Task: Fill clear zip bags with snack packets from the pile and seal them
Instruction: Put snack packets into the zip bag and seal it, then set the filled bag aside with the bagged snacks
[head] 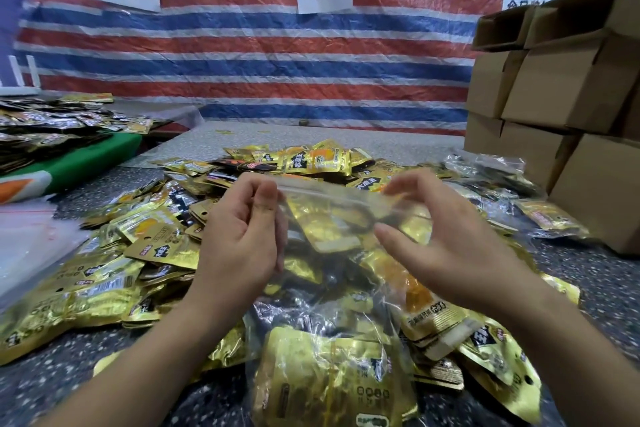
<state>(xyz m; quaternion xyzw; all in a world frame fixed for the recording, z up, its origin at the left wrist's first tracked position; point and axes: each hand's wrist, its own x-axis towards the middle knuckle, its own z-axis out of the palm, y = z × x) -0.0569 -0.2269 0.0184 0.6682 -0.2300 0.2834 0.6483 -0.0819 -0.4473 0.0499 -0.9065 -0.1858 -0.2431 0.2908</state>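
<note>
A clear zip bag [332, 288] stuffed with gold snack packets stands upright in front of me. My left hand [239, 239] pinches the left end of its zip strip between thumb and fingers. At the right end my right hand [446, 236] pinches the same strip. A big pile of gold and black snack packets [156, 253] spreads over the speckled table [588, 270] around and behind the bag.
Filled clear bags [491, 170] lie at the right by a stack of cardboard boxes [561, 107]. Empty clear bags [24, 239] sit at the left edge. More packets [52, 125] cover a green-topped table at far left. A striped tarp [277, 62] with paper signs hangs behind.
</note>
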